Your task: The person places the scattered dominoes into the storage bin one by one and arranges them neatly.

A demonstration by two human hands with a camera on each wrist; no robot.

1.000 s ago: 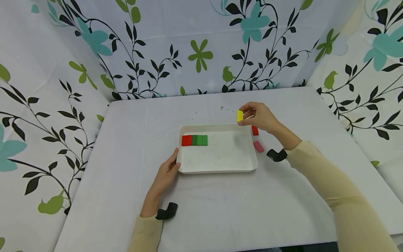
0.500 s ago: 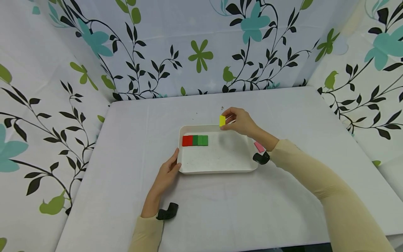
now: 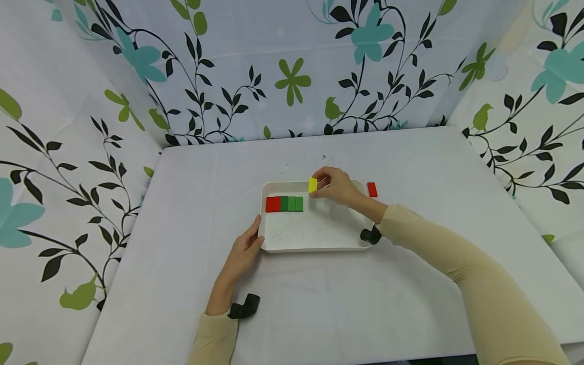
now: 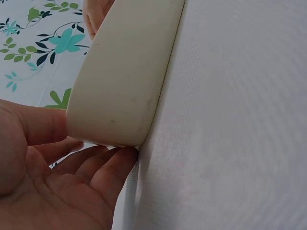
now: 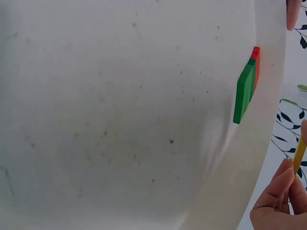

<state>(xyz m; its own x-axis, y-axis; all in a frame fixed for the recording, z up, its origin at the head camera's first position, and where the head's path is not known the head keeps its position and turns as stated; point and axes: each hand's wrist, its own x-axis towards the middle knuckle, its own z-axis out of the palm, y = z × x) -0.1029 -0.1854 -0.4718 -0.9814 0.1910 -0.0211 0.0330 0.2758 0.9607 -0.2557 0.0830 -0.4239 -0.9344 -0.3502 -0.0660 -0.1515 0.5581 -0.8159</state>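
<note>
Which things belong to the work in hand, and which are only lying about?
In the work:
yellow block, in the right hand
white tray, held by the left hand
red and green blocks inside it

Apparently just lying about:
loose red block outside the tray
dark specks

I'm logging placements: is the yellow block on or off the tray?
Off: the right hand pinches the yellow block clear of the tray.
</note>
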